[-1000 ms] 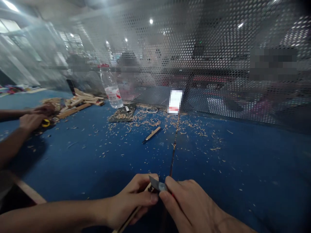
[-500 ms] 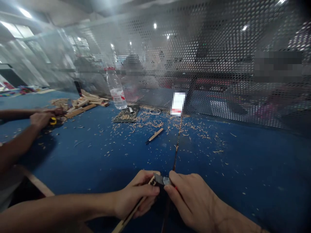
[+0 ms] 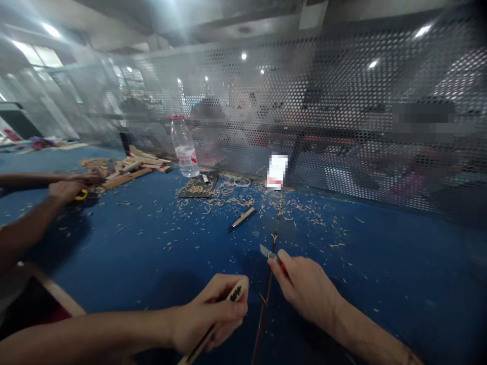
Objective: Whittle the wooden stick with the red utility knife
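Note:
My left hand (image 3: 215, 314) is closed around a narrow wooden strip (image 3: 201, 344) with dark markings near its upper end. The strip slants from the lower edge of the view up to my thumb. In my right hand (image 3: 304, 284) is a utility knife (image 3: 271, 253) with a red part on its handle, held in closed fingers. Its blade points up and left, apart from the wood and above the blue tabletop (image 3: 380, 253). Most of the knife's handle is hidden in my palm.
A pencil-like wooden tool (image 3: 241, 219) lies ahead among wood shavings (image 3: 243, 200). Behind are a water bottle (image 3: 185, 149), a dark mat (image 3: 196, 187) and a bright phone (image 3: 277, 171) against a perforated metal screen (image 3: 342, 116). Another person's hands (image 3: 66, 190) work at left beside wood pieces (image 3: 129, 170).
My right hand has moved the knife forward, away from the wooden strip; its blade was at the marked end before. My left hand keeps the strip, and the view has tilted slightly up.

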### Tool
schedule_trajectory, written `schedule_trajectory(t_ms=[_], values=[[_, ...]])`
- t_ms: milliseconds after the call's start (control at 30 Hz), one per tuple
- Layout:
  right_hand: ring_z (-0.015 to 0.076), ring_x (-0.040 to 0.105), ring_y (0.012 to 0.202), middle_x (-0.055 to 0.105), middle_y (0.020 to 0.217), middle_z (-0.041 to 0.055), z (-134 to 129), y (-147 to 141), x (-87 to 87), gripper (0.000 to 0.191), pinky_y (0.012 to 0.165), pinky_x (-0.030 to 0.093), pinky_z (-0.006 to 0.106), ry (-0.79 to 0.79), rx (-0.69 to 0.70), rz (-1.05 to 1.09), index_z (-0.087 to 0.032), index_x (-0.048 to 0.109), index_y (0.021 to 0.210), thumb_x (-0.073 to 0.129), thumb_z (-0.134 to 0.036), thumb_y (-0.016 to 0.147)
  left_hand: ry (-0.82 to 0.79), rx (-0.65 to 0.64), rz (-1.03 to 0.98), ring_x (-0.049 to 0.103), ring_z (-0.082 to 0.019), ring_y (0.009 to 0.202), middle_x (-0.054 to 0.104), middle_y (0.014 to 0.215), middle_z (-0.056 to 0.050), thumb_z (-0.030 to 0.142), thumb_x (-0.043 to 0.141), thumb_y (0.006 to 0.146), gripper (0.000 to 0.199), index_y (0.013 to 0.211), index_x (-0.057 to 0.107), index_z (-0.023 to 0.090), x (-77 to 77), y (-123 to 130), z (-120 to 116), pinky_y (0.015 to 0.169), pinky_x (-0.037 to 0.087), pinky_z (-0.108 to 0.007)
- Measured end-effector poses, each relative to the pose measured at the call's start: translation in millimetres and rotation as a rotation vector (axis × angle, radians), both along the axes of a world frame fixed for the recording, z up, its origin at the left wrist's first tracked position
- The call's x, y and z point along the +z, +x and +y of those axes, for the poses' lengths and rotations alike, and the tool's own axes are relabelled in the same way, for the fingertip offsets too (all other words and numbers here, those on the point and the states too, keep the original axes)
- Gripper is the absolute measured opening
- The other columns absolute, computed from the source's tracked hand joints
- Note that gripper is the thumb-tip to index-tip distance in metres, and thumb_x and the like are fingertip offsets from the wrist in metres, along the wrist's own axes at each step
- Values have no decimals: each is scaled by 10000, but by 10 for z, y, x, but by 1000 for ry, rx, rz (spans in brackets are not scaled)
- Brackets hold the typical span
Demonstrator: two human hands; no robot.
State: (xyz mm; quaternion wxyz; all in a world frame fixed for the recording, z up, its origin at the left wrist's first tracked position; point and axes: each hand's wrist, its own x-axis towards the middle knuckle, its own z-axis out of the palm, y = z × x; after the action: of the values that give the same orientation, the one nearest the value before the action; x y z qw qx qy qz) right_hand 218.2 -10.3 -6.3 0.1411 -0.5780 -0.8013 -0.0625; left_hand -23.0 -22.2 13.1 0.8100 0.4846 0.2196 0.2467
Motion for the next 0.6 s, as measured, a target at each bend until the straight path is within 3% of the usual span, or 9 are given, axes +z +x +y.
schedule_trajectory(t_ms=[167, 300, 400, 600], values=[[258, 714, 519, 730, 657, 24, -10, -49, -98, 178, 466, 221, 338, -26, 30, -146, -250, 592, 908, 537, -301, 1069, -52, 11, -46, 261, -53, 279, 389, 394, 96, 763, 651, 897, 607, 682, 508, 213, 36, 68, 93, 283, 243, -163], [290, 708, 497, 716, 661, 55, -24, -78, -162, 164, 457, 172, 352, -9, 43, -220, -228, 618, 940, 532, -296, 1063, -100, 115, -43, 279, -56, 256, 423, 401, 115, 589, 583, 993, 403, 900, 603, 197, 34, 70, 259, 308, 272, -130], [297, 687, 455, 692, 632, 54, -26, -63, -185, 170, 447, 149, 359, 13, 58, -235, -225, 619, 920, 526, -280, 1052, -100, 162, -17, 314, -59, 277, 472, 450, 119, 457, 606, 976, 243, 993, 597, 215, 16, 72, 377, 332, 256, -125], [291, 663, 419, 666, 610, 44, -38, -48, -201, 182, 438, 147, 349, 48, 80, -226, -225, 606, 908, 519, -287, 1055, -60, 184, 24, 370, -84, 303, 522, 466, 114, 421, 655, 935, 211, 1058, 621, 253, -95, 78, 455, 340, 279, -163]])
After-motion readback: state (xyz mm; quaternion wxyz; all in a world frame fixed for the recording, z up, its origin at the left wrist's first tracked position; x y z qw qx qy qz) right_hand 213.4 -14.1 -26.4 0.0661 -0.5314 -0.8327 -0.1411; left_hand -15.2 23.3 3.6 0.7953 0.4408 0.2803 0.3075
